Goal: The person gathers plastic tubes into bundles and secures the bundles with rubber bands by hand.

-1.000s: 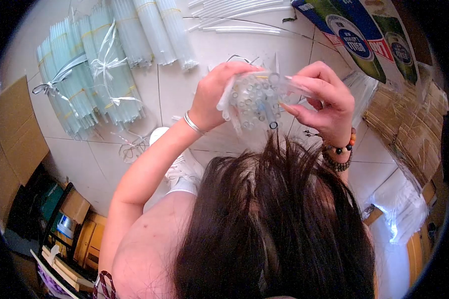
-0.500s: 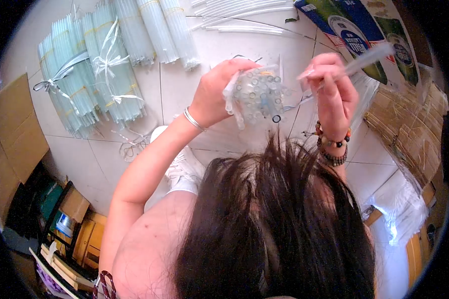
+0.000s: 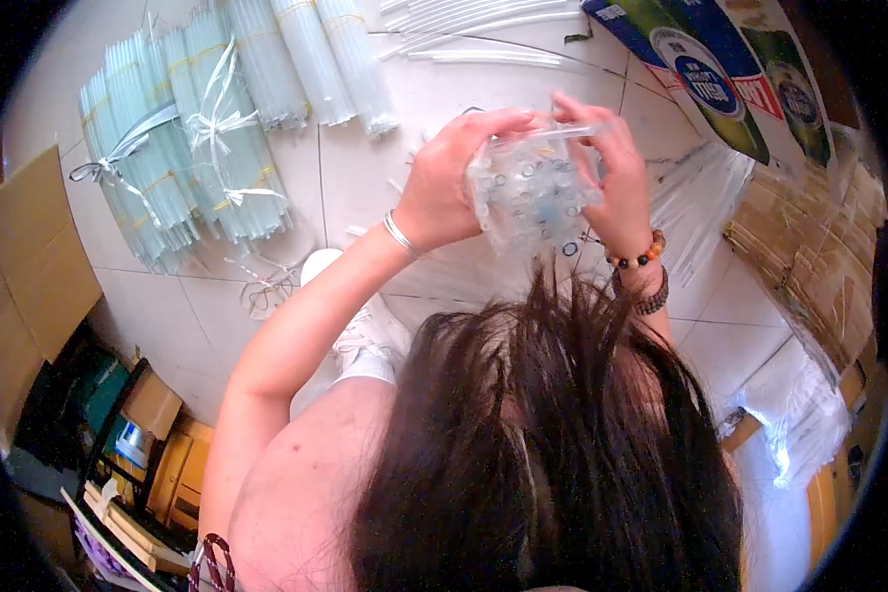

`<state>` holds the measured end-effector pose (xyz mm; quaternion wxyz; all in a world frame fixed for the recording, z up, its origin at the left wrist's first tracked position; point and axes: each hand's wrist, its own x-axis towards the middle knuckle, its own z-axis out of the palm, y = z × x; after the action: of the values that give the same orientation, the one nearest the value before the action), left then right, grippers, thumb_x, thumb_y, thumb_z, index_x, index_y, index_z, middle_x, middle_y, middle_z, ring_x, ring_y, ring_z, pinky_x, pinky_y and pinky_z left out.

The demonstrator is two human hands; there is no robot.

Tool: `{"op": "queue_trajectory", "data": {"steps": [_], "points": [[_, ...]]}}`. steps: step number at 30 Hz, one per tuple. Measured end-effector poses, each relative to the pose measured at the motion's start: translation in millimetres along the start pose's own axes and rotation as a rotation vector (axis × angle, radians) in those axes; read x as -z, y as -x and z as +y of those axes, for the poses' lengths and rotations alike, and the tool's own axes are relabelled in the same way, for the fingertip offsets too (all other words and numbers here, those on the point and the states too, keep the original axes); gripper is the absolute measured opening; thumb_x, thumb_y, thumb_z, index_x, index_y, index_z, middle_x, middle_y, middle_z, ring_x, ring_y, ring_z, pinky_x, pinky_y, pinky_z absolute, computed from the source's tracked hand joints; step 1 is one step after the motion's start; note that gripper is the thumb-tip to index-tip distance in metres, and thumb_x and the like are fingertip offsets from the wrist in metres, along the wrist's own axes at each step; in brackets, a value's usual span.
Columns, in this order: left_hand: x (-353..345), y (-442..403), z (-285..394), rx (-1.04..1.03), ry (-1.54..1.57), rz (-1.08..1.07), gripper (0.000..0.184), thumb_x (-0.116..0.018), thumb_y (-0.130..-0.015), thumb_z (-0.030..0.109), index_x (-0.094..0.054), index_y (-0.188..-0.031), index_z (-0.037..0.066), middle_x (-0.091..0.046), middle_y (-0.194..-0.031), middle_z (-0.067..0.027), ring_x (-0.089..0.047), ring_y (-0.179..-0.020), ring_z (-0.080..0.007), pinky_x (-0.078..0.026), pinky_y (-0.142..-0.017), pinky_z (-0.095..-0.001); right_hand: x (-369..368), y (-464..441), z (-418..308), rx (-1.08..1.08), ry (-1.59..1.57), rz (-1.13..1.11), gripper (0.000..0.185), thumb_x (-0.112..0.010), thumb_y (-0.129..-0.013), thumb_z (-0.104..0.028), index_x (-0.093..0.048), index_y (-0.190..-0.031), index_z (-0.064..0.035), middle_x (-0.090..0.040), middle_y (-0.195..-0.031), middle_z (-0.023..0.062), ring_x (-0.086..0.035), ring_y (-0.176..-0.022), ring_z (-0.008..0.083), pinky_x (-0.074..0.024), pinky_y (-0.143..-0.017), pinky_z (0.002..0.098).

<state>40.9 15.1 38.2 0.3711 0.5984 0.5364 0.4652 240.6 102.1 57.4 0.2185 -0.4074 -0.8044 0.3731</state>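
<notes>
A bundle of clear plastic tubes point(image 3: 533, 202) is held up in front of me, its open round ends facing the camera. My left hand point(image 3: 449, 178) is wrapped round its left side. On the other side my right hand point(image 3: 617, 178) has its fingers curved against the bundle's right and far edges. A pale, blurred strip lies across the far edge between the hands; I cannot tell if it is a single tube. Most of the tubes' length is hidden below the ends.
Tied bundles of tubes point(image 3: 227, 148) lie on the tiled floor point(image 3: 266, 345) at the far left. Loose tubes point(image 3: 483, 30) are spread at the back. Printed cardboard point(image 3: 705, 79), brown cardboard point(image 3: 809, 237) and plastic wrap point(image 3: 799, 414) occupy the right.
My right hand has moved left from beside the bundle, where it held a single clear tube, onto the bundle's right side. The bundle has shifted slightly right.
</notes>
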Motion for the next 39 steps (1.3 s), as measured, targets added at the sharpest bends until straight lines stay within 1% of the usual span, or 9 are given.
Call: {"op": "queue_trajectory", "data": {"steps": [3, 9, 15, 18, 20, 26, 33, 36, 39], "points": [[-10.3, -2.6, -3.0, -0.074, -0.054, 0.078, 0.057, -0.085, -0.07, 0.017, -0.062, -0.121, 0.011, -0.07, -0.116, -0.008, -0.066, -0.106, -0.0267, -0.054, -0.092, -0.0375, 9.3, -2.1, -9.8, 0.123, 0.137, -0.113, 0.058, -0.068, -0.079, -0.009, -0.057, -0.137, -0.0112, -0.062, -0.124, 0.0105, -0.056, -0.114, 0.032, -0.0419, -0.103, 0.042], [-24.8, -2.0, -8.6, -0.126, -0.038, 0.152, 0.05, -0.084, -0.07, 0.015, -0.064, -0.115, 0.01, -0.068, -0.116, -0.0113, -0.063, -0.11, -0.0301, -0.052, -0.093, -0.0394, -11.2, 9.2, -4.7, 0.054, -0.31, -0.174, 0.064, -0.065, -0.075, -0.008, -0.05, -0.137, -0.0044, -0.055, -0.139, 0.0132, -0.049, -0.131, 0.0313, -0.0365, -0.111, 0.0408], [-23.6, -11.9, -1.9, -0.014, -0.216, 0.197, 0.049, -0.084, -0.069, 0.017, -0.063, -0.112, 0.009, -0.061, -0.13, -0.0109, -0.057, -0.119, -0.0278, -0.05, -0.099, -0.038, -24.3, 14.6, -9.8, -0.118, -0.417, -0.081, 0.065, -0.065, -0.074, -0.003, -0.049, -0.136, -0.0009, -0.058, -0.128, 0.0161, -0.05, -0.126, 0.0357, -0.0378, -0.109, 0.0408], [-19.8, -16.1, -5.9, -0.025, -0.209, 0.104, 0.049, -0.083, -0.069, 0.019, -0.063, -0.113, 0.009, -0.06, -0.133, -0.0077, -0.057, -0.12, -0.0248, -0.049, -0.098, -0.0367, -20.1, 9.5, -17.6, 0.001, -0.199, -0.098, 0.06, -0.063, -0.073, 0.0, -0.052, -0.132, -0.0005, -0.058, -0.122, 0.0176, -0.051, -0.122, 0.0385, -0.0396, -0.107, 0.0439], [-23.6, -15.7, -4.9, 0.025, 0.038, 0.097, 0.05, -0.083, -0.07, 0.021, -0.062, -0.114, 0.008, -0.063, -0.13, -0.0058, -0.061, -0.114, -0.0242, -0.051, -0.095, -0.0358, -21.2, 12.0, -6.8, -0.02, -0.09, -0.185, 0.056, -0.064, -0.073, 0.0, -0.054, -0.127, -0.0011, -0.058, -0.123, 0.0187, -0.051, -0.12, 0.0395, -0.041, -0.104, 0.0451], [-24.5, -6.0, -18.6, -0.069, -0.101, 0.055, 0.057, -0.086, -0.069, 0.022, -0.06, -0.117, 0.009, -0.07, -0.115, -0.0085, -0.071, -0.095, -0.029, -0.057, -0.084, -0.0362, 0.3, 4.7, -17.0, 0.059, 0.088, -0.249, 0.05, -0.067, -0.075, -0.001, -0.061, -0.124, -0.0029, -0.059, -0.132, 0.0179, -0.055, -0.122, 0.0384, -0.0441, -0.104, 0.0448], [-27.0, -13.9, -0.1, -0.109, 0.086, 0.112, 0.054, -0.088, -0.067, 0.018, -0.061, -0.113, 0.009, -0.07, -0.106, -0.0106, -0.07, -0.095, -0.0284, -0.057, -0.082, -0.0368, 58.2, -8.8, -16.8, -0.029, -0.087, -0.57, 0.06, -0.064, -0.078, 0.005, -0.057, -0.137, -0.0036, -0.057, -0.141, 0.0175, -0.054, -0.132, 0.0346, -0.0421, -0.11, 0.0411], [-25.7, -14.1, 4.4, -0.024, 0.064, 0.028, 0.044, -0.084, -0.069, 0.019, -0.071, -0.109, 0.009, -0.068, -0.113, -0.0072, -0.064, -0.107, -0.0254, -0.053, -0.093, -0.0381, 78.0, -23.5, -16.9, 0.054, -0.042, -0.601, 0.054, -0.058, -0.083, 0.009, -0.057, -0.136, -0.0019, -0.061, -0.137, 0.0182, -0.055, -0.132, 0.034, -0.0453, -0.107, 0.0378], [-27.0, -13.8, -0.7, -0.03, 0.012, 0.023, 0.044, -0.083, -0.068, 0.023, -0.071, -0.109, 0.011, -0.069, -0.109, -0.0067, -0.064, -0.103, -0.026, -0.053, -0.091, -0.038, 84.3, -31.2, -19.7, -0.087, -0.049, -0.633, 0.047, -0.058, -0.086, 0.008, -0.06, -0.133, 0.0003, -0.062, -0.136, 0.0182, -0.057, -0.128, 0.0294, -0.0475, -0.104, 0.0352]]}}
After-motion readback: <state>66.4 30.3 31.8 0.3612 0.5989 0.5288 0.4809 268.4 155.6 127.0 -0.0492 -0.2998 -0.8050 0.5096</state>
